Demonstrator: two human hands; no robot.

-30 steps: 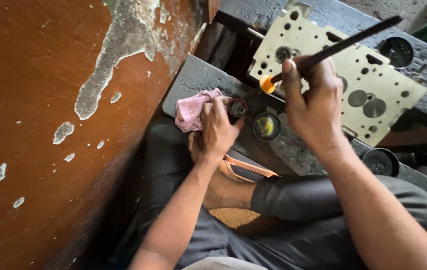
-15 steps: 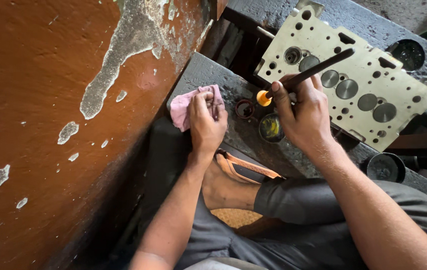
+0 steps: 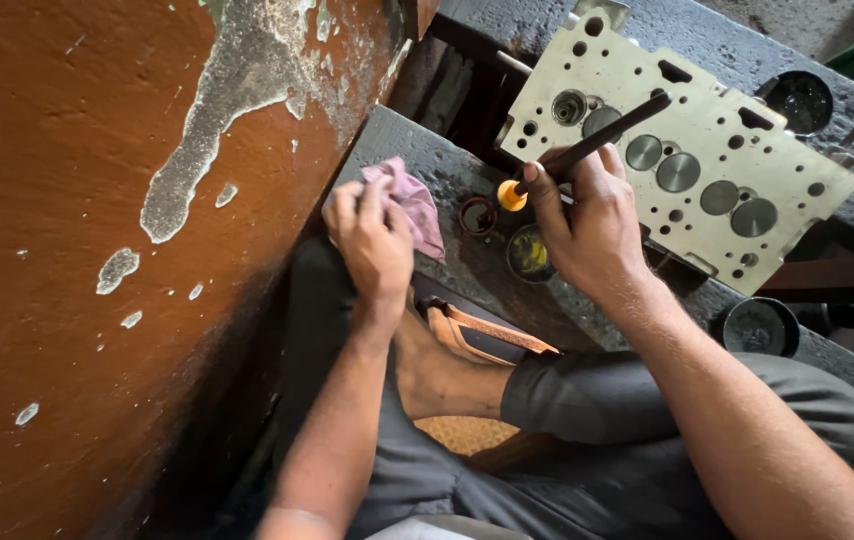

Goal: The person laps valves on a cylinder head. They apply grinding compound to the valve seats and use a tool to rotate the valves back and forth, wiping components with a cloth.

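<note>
A rust-brown wall with flaking pale patches (image 3: 97, 200) stands beside the dark grimy worktop (image 3: 427, 150); two round black metal cups (image 3: 795, 100) sit apart; an orange sandal (image 3: 482, 335) lies below.

Left hand (image 3: 375, 235) shifted off red ring (image 3: 477, 215) onto pink rag (image 3: 409, 203).

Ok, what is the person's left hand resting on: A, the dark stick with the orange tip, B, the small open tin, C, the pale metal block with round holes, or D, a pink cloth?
D: the left hand lies on the pink cloth, while the right hand grips the dark stick.
</note>
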